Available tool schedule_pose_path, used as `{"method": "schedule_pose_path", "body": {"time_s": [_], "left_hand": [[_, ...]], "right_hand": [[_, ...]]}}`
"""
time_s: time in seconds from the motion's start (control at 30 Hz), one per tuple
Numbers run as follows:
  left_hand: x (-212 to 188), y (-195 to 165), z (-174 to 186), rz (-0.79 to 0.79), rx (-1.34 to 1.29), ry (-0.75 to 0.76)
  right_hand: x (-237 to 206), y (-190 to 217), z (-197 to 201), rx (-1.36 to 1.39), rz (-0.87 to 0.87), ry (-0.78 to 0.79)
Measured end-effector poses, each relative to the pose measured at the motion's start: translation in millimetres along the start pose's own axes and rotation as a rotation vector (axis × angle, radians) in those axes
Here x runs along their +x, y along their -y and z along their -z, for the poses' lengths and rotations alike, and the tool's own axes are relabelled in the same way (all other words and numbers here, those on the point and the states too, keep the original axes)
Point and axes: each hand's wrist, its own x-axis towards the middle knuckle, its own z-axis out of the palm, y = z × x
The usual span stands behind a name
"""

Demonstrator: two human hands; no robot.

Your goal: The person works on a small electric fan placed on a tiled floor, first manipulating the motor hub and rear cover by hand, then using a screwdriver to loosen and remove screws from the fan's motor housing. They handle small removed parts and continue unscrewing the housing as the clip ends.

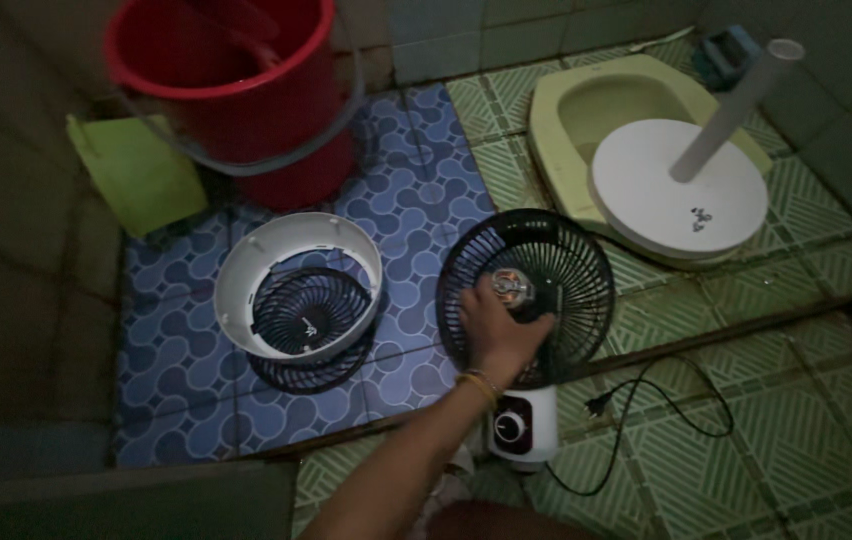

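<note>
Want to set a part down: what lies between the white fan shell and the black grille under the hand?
In the head view, only bare blue patterned floor separates the white shell from the black grille.

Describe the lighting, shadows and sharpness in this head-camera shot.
Head view: dim overall, left wall and corners almost black; white fan base is brightest, without harsh glare; the hand on the black fan grille looks slightly soft; straight tile lines bow near the edges.

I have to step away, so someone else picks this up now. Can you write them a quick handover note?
One hand, apparently the left, grips the hub of the black rear grille, mounted on the white fan body. The other hand is out of view.
Done: front cover is off, lying on the blue tiles; round base with pole rests apart.
Left: grille not yet off; plug lies loose on the floor.
</note>
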Motion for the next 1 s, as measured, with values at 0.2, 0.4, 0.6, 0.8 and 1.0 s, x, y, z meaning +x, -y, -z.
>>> {"method": "schedule_pose_path", "body": {"time_s": [0.2,0.4,0.6,0.8,1.0], "left_hand": [[1,1,18,0.004,-0.029,0.004],[-6,-6,51,0.023,-0.078,-0.012],[13,14,34,0.109,-0.086,0.026],[17,31,37,0.001,-0.254,-0.004],[16,35,47,-0.061,-0.681,0.135]], "right_hand": [[-5,20,14,0.011,-0.015,-0.041],[-21,65,22,0.032,-0.066,-0.170],[-55,-2,78,0.182,-0.439,-0.736],[-60,-36,92,0.547,-0.556,-0.766],[-58,-35,91,0.680,-0.263,-0.591]]}}
